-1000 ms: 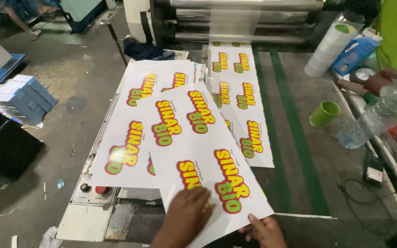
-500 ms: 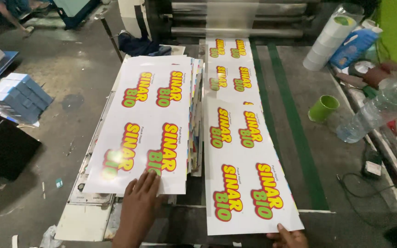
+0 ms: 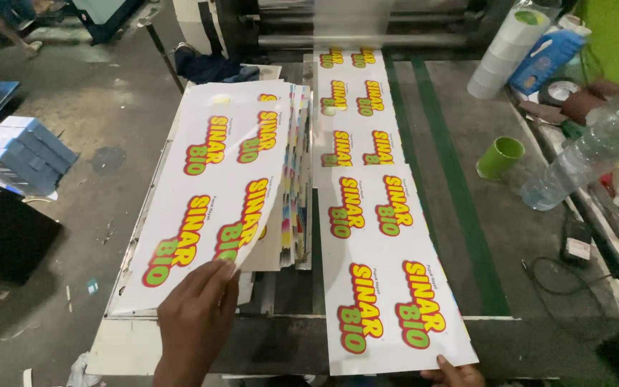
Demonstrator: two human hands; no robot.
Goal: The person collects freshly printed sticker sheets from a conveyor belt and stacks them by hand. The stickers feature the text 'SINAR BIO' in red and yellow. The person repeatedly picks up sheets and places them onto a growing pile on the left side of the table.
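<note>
My left hand (image 3: 195, 322) presses flat on the near end of the top printed sheet (image 3: 216, 193) of a stack (image 3: 296, 179) at the left of the table; that sheet's right edge curls up a little. My right hand (image 3: 454, 373) pinches the near right corner of another glossy white sheet (image 3: 388, 272) with red, yellow and green lettering. This sheet lies lengthwise on the machine bed (image 3: 453, 179), trailing a line of like sheets (image 3: 352, 93) that come out from the rollers at the far end.
A green cup (image 3: 500, 157), a clear plastic bottle (image 3: 589, 158), white tape rolls (image 3: 503, 46) and a blue bottle (image 3: 546, 57) sit at the right. Blue boxes (image 3: 26, 152) stand on the floor at the left. Cables (image 3: 567, 269) lie near the right edge.
The sheet I held slanted over the stack now lies flat on top of it. My right hand has taken the corner of the following sheet on the bed.
</note>
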